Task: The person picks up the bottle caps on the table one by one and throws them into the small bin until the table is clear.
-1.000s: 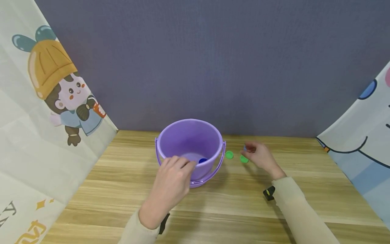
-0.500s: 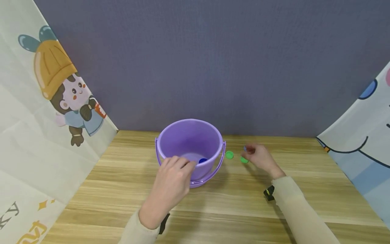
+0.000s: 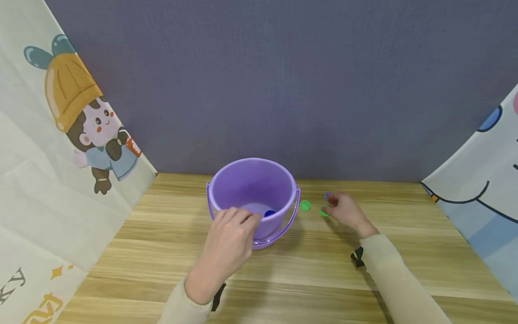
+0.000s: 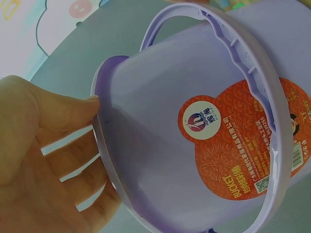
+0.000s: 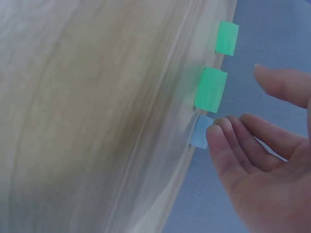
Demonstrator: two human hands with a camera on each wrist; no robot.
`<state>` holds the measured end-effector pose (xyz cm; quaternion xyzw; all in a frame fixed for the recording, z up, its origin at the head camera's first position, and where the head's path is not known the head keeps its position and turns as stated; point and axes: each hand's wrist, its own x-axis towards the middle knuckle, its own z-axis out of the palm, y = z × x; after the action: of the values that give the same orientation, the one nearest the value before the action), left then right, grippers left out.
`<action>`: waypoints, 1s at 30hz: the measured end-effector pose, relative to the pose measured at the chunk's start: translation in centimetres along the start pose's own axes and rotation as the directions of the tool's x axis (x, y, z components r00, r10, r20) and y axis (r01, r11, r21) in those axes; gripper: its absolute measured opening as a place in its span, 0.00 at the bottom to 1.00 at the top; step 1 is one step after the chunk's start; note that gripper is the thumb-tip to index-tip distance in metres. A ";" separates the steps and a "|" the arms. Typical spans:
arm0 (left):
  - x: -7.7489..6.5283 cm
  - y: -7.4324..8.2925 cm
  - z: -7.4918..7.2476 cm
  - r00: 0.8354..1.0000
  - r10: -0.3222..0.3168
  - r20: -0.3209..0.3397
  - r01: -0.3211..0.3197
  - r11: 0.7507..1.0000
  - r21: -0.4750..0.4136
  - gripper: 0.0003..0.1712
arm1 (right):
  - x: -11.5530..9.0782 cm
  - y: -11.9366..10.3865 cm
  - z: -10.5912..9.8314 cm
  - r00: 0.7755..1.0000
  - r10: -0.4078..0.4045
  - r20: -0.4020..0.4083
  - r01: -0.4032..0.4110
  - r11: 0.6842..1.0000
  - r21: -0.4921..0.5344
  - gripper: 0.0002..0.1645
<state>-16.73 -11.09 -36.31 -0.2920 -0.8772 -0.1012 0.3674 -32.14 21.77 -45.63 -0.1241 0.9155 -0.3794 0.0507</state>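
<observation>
A purple bucket [image 3: 243, 180] stands on the wooden table. My left hand [image 3: 232, 234] grips its near rim; in the left wrist view the thumb [image 4: 73, 109] lies on the outside and the fingers go over the edge. A dark blue round piece [image 3: 269, 213] lies inside the bucket. Right of it are two green bottle caps, one by itself [image 3: 305, 205] and one at my right hand's thumb [image 3: 323, 212]. My right hand [image 3: 346, 210] is at a blue cap [image 5: 199, 132], fingertips beside or touching it, thumb held well apart.
The bucket's handle [image 3: 286, 225] hangs down on its near side. A grey-blue panel [image 3: 283, 90] rises behind the table. Printed cloths stand at the left [image 3: 36, 180] and right [image 3: 477, 193].
The right hand has drawn back slightly to the right, its thumb and fingers spreading, and more of the blue cap shows. The left hand and bucket stay still.
</observation>
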 end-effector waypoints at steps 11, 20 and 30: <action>0.0 0.2 0.2 1.000 -0.003 0.005 0.003 1.000 0.003 0.12 | 0.3 0.1 0.4 1.000 -0.020 0.019 0.021 0.995 -0.095 0.35; 0.1 0.3 0.3 1.000 0.001 0.000 -0.001 1.000 0.003 0.12 | 0.5 0.4 0.5 0.998 -0.022 0.051 0.028 0.992 -0.126 0.30; 0.1 0.5 0.5 1.000 0.002 0.003 -0.002 1.000 0.005 0.12 | 0.7 0.5 1.0 0.998 0.008 0.059 0.004 0.981 -0.196 0.18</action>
<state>-16.83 -10.47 -36.59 -0.2920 -0.8777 -0.0981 0.3672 -32.74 21.21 -46.69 -0.1387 0.9466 -0.2834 0.0656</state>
